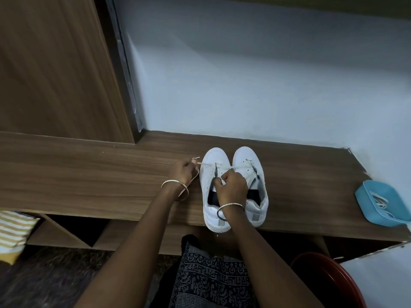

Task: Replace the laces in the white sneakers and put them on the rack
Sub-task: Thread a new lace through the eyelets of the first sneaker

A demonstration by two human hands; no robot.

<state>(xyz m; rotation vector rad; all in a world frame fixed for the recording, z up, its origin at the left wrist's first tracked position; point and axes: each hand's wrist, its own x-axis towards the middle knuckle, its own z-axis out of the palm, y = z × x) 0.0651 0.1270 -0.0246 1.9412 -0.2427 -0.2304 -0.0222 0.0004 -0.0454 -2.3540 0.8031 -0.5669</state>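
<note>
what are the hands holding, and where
The left hand pinches the lace near its free tip; the right hand pinches what looks like lace over a sneaker.

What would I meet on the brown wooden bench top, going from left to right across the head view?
Left hand pinching a pale lace → left white sneaker → right white sneaker → light blue plastic tray holding white laces.

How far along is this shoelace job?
Early on. A lace crosses only the front eyelets of the left sneaker; the left hand and right hand each pinch it. Remaining: the higher eyelets, the right sneaker, and racking both. More laces wait in the blue tray.
</note>
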